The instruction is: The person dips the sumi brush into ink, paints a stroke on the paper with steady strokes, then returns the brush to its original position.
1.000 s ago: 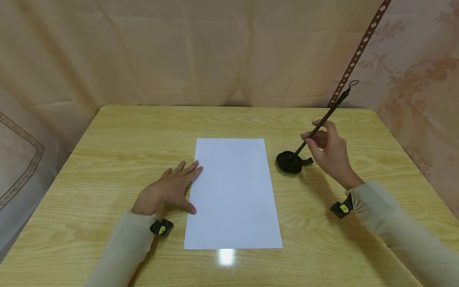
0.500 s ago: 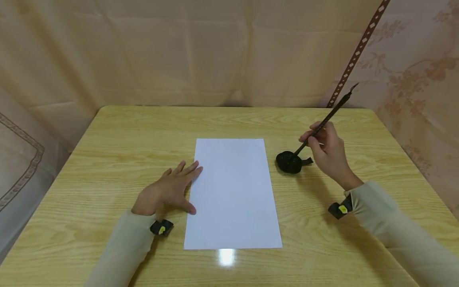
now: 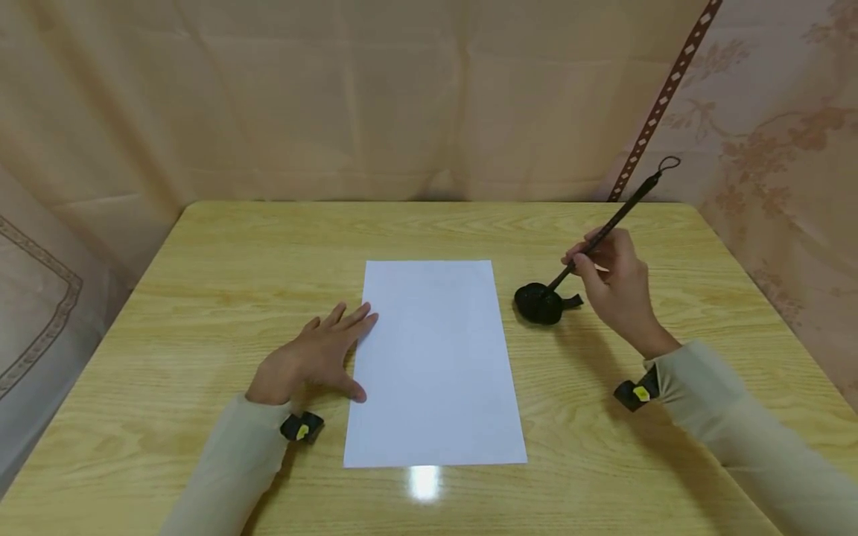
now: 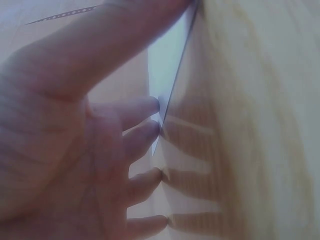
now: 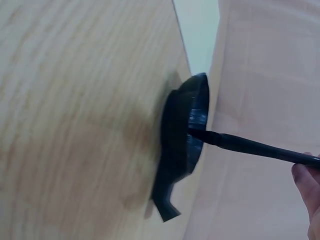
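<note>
My right hand (image 3: 618, 286) pinches a dark writing brush (image 3: 620, 214), tilted with its hanging loop up to the right. The brush tip is down inside a small black ink dish (image 3: 538, 304) with a short stem-like handle. In the right wrist view the tip of the brush (image 5: 240, 145) dips below the rim of the dish (image 5: 177, 130). My left hand (image 3: 315, 361) lies with fingers spread at the left edge of a blank white sheet of paper (image 3: 432, 365), thumb and fingertips on that edge. The left wrist view shows its fingertips (image 4: 150, 127) touching down at the paper's border.
A light wooden table (image 3: 255, 260) bears the paper and the dish, which stands right of the sheet. Behind the table hangs a beige curtain (image 3: 322, 104); patterned cloth (image 3: 791, 164) hangs at the right. A black wrist band (image 3: 637, 391) sits at my right cuff.
The brush's upper end has swung slightly to the right and down, its tip staying in the dish. The left hand and paper keep their places.
</note>
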Demonstrator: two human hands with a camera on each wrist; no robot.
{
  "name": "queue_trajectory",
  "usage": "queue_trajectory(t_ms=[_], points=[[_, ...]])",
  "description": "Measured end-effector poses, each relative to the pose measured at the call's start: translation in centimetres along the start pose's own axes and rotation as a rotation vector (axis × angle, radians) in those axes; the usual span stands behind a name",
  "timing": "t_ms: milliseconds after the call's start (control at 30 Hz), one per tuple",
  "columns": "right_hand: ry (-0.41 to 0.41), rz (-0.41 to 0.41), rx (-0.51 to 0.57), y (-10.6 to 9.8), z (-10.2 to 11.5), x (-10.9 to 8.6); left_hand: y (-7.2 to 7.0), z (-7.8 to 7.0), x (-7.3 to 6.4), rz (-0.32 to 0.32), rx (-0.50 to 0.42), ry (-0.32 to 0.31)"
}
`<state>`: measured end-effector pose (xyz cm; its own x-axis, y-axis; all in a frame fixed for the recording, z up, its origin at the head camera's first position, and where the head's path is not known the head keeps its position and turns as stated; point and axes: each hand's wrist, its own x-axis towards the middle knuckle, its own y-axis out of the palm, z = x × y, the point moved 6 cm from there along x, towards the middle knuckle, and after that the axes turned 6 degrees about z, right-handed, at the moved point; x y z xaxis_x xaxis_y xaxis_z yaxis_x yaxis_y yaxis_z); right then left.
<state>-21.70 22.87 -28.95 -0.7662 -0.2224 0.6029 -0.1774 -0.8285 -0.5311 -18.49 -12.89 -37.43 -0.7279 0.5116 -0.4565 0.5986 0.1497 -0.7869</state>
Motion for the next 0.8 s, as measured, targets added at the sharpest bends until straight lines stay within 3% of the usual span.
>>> queue_trajectory(t_ms=[267,800], points=[[0.012,-0.013,-0.056,-0.1,-0.7,-0.4,0.2,0.2,0.2,-0.001,0.01,0.001],[-0.022,-0.053,-0.048,-1.4,-0.3,-0.2,0.2,0.3,0.3,-0.007,0.023,0.006]])
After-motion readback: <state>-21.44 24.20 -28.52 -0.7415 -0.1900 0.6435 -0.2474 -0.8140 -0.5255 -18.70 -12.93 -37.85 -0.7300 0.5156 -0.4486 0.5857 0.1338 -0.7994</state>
